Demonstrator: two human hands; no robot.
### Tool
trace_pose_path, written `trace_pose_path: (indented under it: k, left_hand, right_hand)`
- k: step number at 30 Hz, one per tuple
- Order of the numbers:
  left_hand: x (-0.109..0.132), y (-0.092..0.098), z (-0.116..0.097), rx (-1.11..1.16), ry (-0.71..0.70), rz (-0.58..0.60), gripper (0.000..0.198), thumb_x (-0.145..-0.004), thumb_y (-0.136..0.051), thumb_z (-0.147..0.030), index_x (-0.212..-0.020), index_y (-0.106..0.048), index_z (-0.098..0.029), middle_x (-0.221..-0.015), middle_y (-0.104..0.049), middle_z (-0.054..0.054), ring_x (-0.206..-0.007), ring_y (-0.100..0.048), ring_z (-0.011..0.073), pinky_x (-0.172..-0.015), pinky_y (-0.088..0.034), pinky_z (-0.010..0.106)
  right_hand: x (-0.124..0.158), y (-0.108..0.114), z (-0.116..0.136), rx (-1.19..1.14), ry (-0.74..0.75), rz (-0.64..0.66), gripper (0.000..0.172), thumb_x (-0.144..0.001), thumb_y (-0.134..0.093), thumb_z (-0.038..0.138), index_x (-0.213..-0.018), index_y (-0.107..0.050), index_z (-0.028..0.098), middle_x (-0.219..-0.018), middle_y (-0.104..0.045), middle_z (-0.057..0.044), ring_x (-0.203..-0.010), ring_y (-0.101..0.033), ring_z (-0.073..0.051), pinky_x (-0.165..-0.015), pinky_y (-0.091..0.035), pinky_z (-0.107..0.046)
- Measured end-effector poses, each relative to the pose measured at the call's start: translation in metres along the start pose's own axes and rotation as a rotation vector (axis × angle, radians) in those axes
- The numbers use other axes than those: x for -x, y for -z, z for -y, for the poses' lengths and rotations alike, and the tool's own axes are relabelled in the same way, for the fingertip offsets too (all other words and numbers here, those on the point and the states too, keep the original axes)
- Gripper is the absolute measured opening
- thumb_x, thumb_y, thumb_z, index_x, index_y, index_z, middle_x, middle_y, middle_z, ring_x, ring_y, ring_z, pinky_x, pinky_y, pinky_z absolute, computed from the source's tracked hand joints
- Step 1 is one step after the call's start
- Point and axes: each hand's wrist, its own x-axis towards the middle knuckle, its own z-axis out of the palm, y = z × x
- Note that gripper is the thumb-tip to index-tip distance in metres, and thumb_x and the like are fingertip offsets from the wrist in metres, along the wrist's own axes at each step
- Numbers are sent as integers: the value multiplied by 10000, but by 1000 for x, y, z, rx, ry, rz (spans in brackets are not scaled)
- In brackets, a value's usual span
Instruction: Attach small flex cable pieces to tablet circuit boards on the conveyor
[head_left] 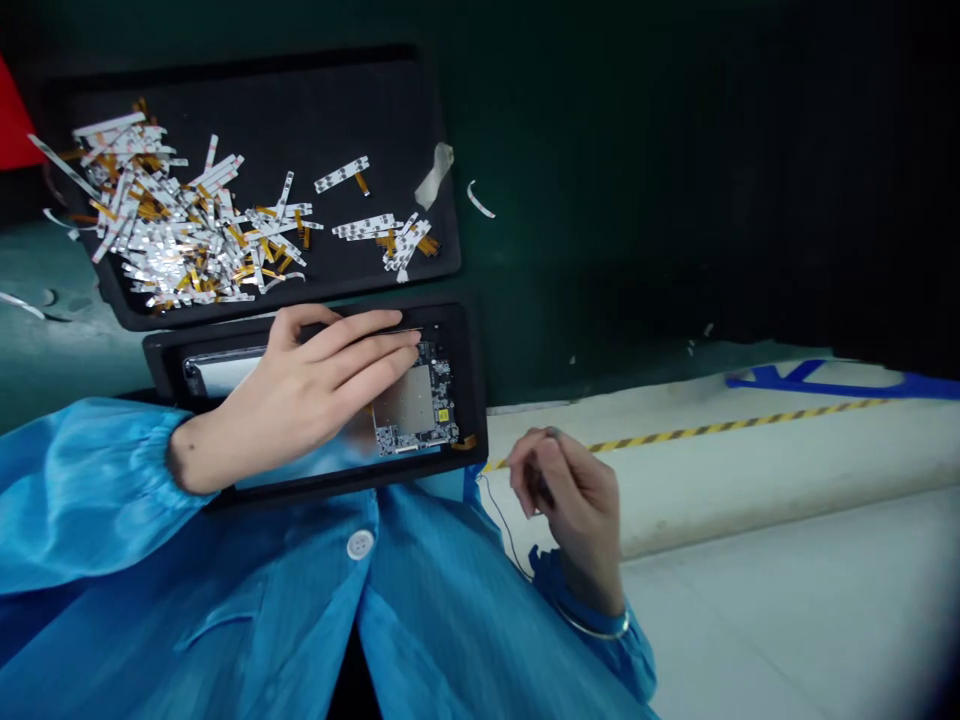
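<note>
My left hand (315,380) lies palm down with its fingers stretched out over an opened tablet with a bare circuit board (412,405). The fingertips rest at the board's upper edge, and the palm hides much of the tablet's middle. Around the tablet is a black tray (471,390) close to my body. To the right, clear of that tray, my right hand (574,485) is closed, thumb against curled fingers; whatever it may hold is hidden. A short orange flex cable (465,443) shows at the board's lower right corner.
Beyond the tablet, a larger black tray (390,95) holds a heap of white and orange flex strips (180,230). Scraps of clear film (435,175) and a curved white strip (481,199) lie near its right side. Yellow-black tape (675,432) runs beyond the table edge.
</note>
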Motion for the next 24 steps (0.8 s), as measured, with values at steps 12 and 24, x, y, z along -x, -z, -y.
trace_pose_path:
  k: [12,24]
  left_hand:
    - [-53,-19,-39,246,-100,141,264,-871,-748,-351,-883,-654,-104,-982,-569,118,-928,-507,299,-724,-330,405]
    - [-41,-17,-32,619,-98,198,189,-1002,-541,-210,-926,-702,-144,-941,-545,60,-940,-405,241,-814,-228,395]
  right_hand:
    - [19,-11,-5,242,122,-48,75,-957,-637,145,-953,-690,197,-787,-586,39,-432,-526,-31,-408,-390,-192]
    - [10,-35,-23,587,563,-258,119,-906,-731,149,-983,-659,203,-892,-638,-16,-580,-557,-78,-546,-526,-216]
